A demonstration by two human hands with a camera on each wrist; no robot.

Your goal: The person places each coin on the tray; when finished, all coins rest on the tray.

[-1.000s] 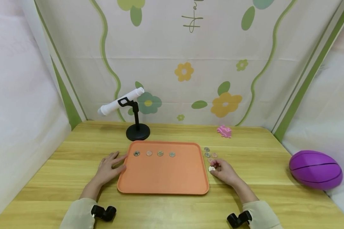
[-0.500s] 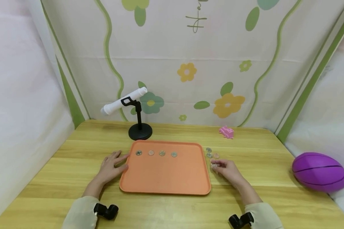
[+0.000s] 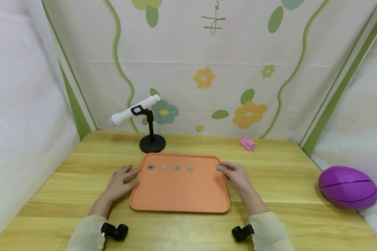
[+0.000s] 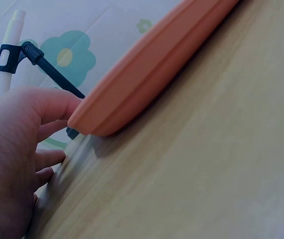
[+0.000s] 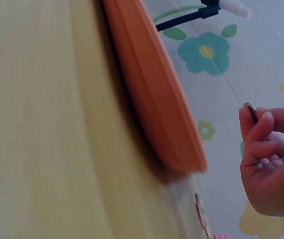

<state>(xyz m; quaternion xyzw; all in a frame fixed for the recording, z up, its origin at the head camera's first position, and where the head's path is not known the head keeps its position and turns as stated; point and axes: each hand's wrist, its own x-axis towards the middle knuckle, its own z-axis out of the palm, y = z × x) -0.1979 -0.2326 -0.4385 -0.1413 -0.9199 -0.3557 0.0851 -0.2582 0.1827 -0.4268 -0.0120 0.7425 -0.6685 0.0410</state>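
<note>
An orange tray [image 3: 179, 191] lies on the table with several coins [image 3: 176, 167] in a row along its far side. My left hand [image 3: 120, 183] is at the tray's left edge, fingers loosely spread and touching the rim; the left wrist view shows this hand [image 4: 17, 144] beside the tray's side [image 4: 132, 69]. Over the tray's far right corner, my right hand [image 3: 237, 176] pinches a coin [image 3: 219, 167] between thumb and fingers. That coin [image 5: 251, 112] stands edge-on in the right wrist view, raised above the tray.
A white microphone [image 3: 133, 109] on a black stand [image 3: 152, 143] stands behind the tray. Right of it at the back lies a small pink toy [image 3: 247, 144]. A purple ball [image 3: 347, 187] sits at the table's right edge. Loose coins [image 5: 200, 211] lie beside the tray, hidden by my hand from above.
My right hand has picked up a coin from beside the tray and moved left and away from me, over the tray's right rim. The left hand has stayed at the tray.
</note>
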